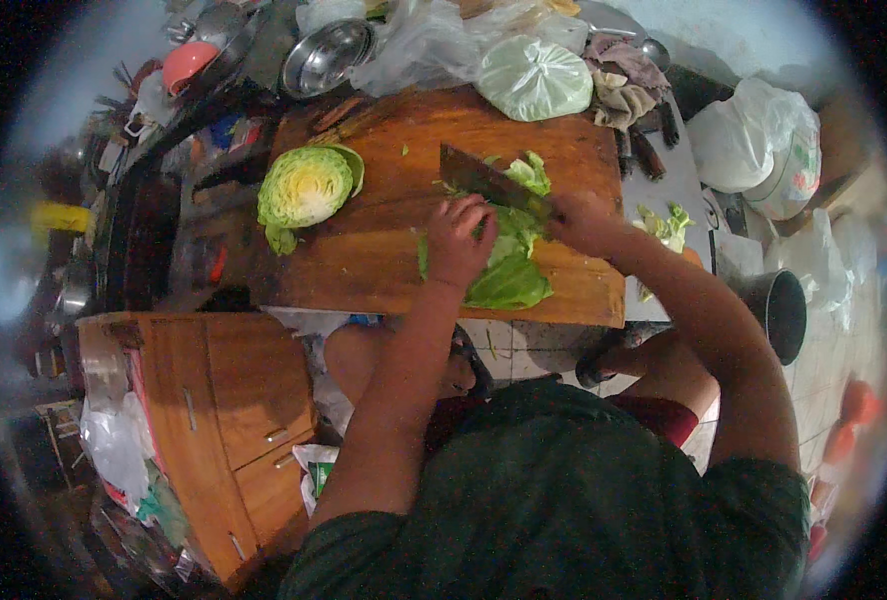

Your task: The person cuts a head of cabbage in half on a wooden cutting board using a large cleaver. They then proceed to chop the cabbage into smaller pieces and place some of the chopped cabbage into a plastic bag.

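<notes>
My right hand (590,225) grips the handle of a cleaver (494,180), its broad dark blade pointing up and left over the wooden cutting board (353,274). Beneath and beside the blade lie green cabbage leaves (511,281). Curled fingers of my left hand (458,232) rest at the left side of these leaves, close to the blade; what the fingertips touch is hidden. On the board's left part sits a cut cabbage half (308,187), its pale layered face showing. A cabbage scrap (531,174) lies just beyond the blade.
Along the far edge stand steel bowls (329,58) and a tied plastic bag (536,79). Knife handles (647,154) and cabbage trimmings (666,225) lie on the surface to the right. A dark pot (782,316) is farther right, and a wooden cabinet (256,375) stands at the lower left.
</notes>
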The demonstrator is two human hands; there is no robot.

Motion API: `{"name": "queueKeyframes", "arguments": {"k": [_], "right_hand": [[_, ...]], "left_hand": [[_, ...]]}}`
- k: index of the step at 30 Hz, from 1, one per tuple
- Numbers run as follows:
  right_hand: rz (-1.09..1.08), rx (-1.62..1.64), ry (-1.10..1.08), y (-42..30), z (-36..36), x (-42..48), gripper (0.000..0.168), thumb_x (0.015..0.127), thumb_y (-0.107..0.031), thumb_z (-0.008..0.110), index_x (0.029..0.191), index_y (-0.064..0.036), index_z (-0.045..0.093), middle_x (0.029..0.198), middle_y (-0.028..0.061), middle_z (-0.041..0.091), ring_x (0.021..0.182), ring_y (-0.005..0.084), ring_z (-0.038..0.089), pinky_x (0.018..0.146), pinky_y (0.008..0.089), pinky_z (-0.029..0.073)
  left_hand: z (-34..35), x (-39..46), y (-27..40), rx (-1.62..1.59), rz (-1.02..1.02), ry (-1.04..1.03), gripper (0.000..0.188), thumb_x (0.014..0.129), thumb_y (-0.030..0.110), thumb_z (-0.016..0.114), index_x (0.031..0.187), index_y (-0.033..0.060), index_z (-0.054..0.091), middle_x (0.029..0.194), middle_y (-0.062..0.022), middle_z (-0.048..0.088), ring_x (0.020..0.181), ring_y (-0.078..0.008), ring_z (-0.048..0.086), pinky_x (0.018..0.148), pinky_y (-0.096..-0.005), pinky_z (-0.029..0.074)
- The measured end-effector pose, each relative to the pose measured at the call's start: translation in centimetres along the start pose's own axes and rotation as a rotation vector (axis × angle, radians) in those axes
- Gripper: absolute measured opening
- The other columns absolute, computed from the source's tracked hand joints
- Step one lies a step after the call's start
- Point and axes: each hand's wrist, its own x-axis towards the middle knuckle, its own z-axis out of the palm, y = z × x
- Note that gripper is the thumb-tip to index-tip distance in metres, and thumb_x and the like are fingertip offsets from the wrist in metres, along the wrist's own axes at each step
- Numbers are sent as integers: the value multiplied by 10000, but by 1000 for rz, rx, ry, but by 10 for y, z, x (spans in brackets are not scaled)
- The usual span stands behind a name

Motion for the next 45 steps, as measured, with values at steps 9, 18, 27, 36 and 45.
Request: {"name": "queueKeyframes", "arguments": {"k": [9,18,27,36,45], "right_hand": [[6,-119,-161,-4,22,7,209,753,-192,589,862,-15,602,817,215,622,797,391,611,678,486,483],[47,113,10,-27,-22,-18,206,781,-188,563,881,-13,603,747,231,606,728,430,596,654,476,480],[31,-94,-112,-18,29,-2,226,762,-158,555,926,-3,576,750,213,600,725,413,590,632,475,458],[-27,-1,-23,-43,-30,-16,207,763,-139,563,915,1,585,787,248,602,771,402,613,694,488,477],[74,-121,-91,-14,54,4,209,728,-140,595,879,5,592,752,206,621,731,382,619,658,467,498]], "left_hand": [[-2,-8,0,30,17,13,92,736,90,649,823,80,623,919,-81,619,835,-292,562,722,-427,460],[3,-14,-3,36,28,39,88,736,95,657,812,70,620,901,-77,618,798,-294,578,721,-433,452],[2,-13,0,26,-4,26,87,718,92,657,796,76,623,899,-85,616,816,-293,563,764,-429,459],[2,-18,-6,134,113,93,95,688,86,657,764,69,603,866,-76,622,774,-274,550,695,-407,451],[1,-11,-1,8,18,37,66,777,124,628,804,63,621,896,-89,619,816,-294,573,771,-419,454]]}}
